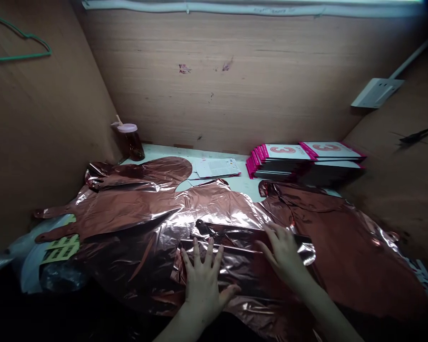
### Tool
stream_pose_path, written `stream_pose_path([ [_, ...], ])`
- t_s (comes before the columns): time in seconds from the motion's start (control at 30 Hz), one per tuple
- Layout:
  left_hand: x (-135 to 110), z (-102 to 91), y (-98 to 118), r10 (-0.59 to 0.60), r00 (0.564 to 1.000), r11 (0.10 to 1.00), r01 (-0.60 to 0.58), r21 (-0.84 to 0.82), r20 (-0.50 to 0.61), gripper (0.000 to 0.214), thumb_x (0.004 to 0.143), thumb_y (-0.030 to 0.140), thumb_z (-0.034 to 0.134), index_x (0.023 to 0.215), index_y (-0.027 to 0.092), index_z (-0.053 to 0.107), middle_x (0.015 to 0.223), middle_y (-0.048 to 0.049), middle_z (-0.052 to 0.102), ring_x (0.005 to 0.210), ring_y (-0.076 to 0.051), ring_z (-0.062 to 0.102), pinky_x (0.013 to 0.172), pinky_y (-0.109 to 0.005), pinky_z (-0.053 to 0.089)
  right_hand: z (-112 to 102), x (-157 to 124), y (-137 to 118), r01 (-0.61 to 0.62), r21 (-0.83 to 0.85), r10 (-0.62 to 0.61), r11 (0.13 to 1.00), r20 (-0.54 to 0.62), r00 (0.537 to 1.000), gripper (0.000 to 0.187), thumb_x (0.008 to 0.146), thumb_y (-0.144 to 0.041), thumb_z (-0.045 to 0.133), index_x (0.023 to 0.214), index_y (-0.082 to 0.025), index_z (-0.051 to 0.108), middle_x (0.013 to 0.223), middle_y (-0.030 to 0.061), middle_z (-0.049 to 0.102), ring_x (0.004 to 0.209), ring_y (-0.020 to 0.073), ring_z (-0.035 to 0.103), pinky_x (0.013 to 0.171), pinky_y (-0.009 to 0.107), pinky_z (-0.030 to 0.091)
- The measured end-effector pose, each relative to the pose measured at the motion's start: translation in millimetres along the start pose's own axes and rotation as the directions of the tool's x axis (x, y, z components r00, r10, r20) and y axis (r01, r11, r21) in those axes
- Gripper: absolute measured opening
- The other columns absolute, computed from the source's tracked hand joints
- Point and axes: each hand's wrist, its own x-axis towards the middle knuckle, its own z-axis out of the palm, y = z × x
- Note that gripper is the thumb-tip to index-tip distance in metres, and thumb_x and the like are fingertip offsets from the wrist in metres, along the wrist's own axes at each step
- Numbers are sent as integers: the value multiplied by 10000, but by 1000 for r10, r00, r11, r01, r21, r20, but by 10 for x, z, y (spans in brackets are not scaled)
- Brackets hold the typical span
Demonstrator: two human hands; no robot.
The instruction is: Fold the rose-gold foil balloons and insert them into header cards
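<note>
Flat, shiny rose-brown foil balloons [121,209] lie spread over the table. At the near middle, a folded foil balloon [242,261] lies on top of the others. My left hand [201,278] rests palm down on this folded piece, fingers spread. To its right, my right hand [285,251] also lies on the foil, with thumb and fingers apart; it looks slightly blurred. Neither hand grips anything. A small dark tab of foil [200,226] sticks up just beyond the left fingertips.
Stacked cards printed with a 3 [285,152] stand at the back right. White printed cards [217,167] lie at the back middle, and a lidded cup [131,142] stands back left. Plastic bags [60,275] sit at the left edge. Wooden panels [217,85] enclose the table.
</note>
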Motion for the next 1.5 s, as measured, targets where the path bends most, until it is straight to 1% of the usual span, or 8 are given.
stream_pose_path([
  [0.27, -98, -146, -64, 148, 985, 989, -146, -38, 87, 845, 826, 672, 510, 1535, 349, 182, 1589, -80, 271, 1400, -499, 247, 1047, -810, 87, -52, 1033, -550, 195, 283, -308, 939, 443, 842, 259, 950, -302, 511, 827, -119, 646, 689, -46, 596, 611, 85, 578, 593, 204, 463],
  [0.43, -123, 160, -66, 19, 999, 996, -14, 92, -44, 532, 899, 434, 496, 1356, 168, 554, 1399, -153, 546, 1342, -455, 390, 1083, -727, 238, -84, 330, -672, 317, 177, -360, 932, 326, 874, 212, 876, -127, 500, 1009, -150, 664, 958, 91, 710, 846, 223, 641, 770, 366, 509],
  [0.57, -88, 299, -141, -197, 972, 967, 214, 139, -129, 687, 785, 487, 603, 1225, -41, 599, 1369, -309, 508, 1338, -435, 414, 1090, -576, 371, 182, -483, -752, 626, -75, -621, 776, 84, 779, 384, 801, -22, 506, 1111, -197, 648, 1478, 92, 466, 1333, 402, 412, 1010, 615, 409],
  [0.73, 165, -120, -518, -342, 938, 925, 348, 154, -63, 619, 833, 259, 515, 1386, -14, 455, 1497, -253, 383, 1435, -370, 283, 1191, -607, 116, 378, -840, -776, 602, -272, -612, 751, 55, 789, 528, 885, -119, 492, 1406, -200, 482, 1580, -2, 276, 1431, 510, 48, 975, 747, 363],
  [0.83, 179, -323, -492, -446, 861, 852, 492, 180, -245, 573, 889, 155, 416, 1439, -1, 391, 1522, -259, 332, 1459, -425, 165, 1137, -707, 79, 390, -820, -797, 601, -283, -604, 748, 87, 792, 552, 925, -178, 488, 1468, -227, 402, 1585, -28, 247, 1429, 515, 21, 956, 758, 378],
  [1.07, -169, 76, 188, -82, 996, 995, 83, 48, -24, 588, 906, 369, 533, 1466, 412, 358, 1568, -25, 327, 1446, -471, 157, 1054, -812, 121, 115, -727, -561, 531, -75, -519, 844, 139, 843, 579, 915, -364, 568, 1462, -250, 417, 1577, 46, 276, 1453, 374, 211, 1008, 585, 471],
  [1.3, 808, -309, -376, 305, 941, 949, -287, -131, 150, 386, 958, 283, 463, 1313, 160, 548, 1556, -96, 342, 1458, -318, 239, 1165, -597, 134, -404, -629, -407, 429, 290, -517, 856, 451, 727, 1055, 748, -604, 699, 1560, -228, 140, 1594, 97, 214, 1473, 320, 127, 1116, 522, 364],
  [1.5, 1041, -568, -420, 468, 871, 876, -434, -212, 149, 482, 900, 64, 248, 1262, 103, 564, 1487, -65, 463, 1469, -210, 218, 1180, -488, 143, 15, -507, -541, 588, 215, -624, 780, 345, 701, 1009, 703, -324, 705, 1552, -192, 177, 1587, 105, 229, 1470, 327, 153, 1159, 583, 249],
])
